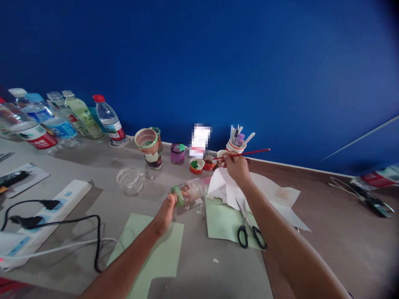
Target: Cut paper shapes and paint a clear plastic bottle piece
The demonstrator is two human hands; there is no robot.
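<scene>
Near the middle of the grey surface (199, 261), a clear plastic bottle section with a green-painted end (191, 192) is held tilted nearly flat, and whether its underside touches down cannot be told. The left hand (165, 214) is wrapped around the green end; if that paint is wet, the grip could smear it, and squeezing hard could dent the thin plastic. Toward the far edge, the right hand (236, 166) pinches a slim red-handled paintbrush (257, 151), its tip at or just over a small red-sided pot of reddish-brown paint (209, 163). Touching it stands a matching pot of green paint (195, 167); a careless swing of the tip could mix the colours, and a knock from the wrist could tip either. Beneath the right forearm lie a crumpled white paper sheet (271, 189) and black-handled metal scissors (247, 226) resting on pale green paper; an arm drawn back low could drag the paper or catch the blades. Toward the left edge, a thin white cable (77, 247) runs from near the white power strip (70, 203) to the left forearm, where it could snag if that arm pulled sideways.
</scene>
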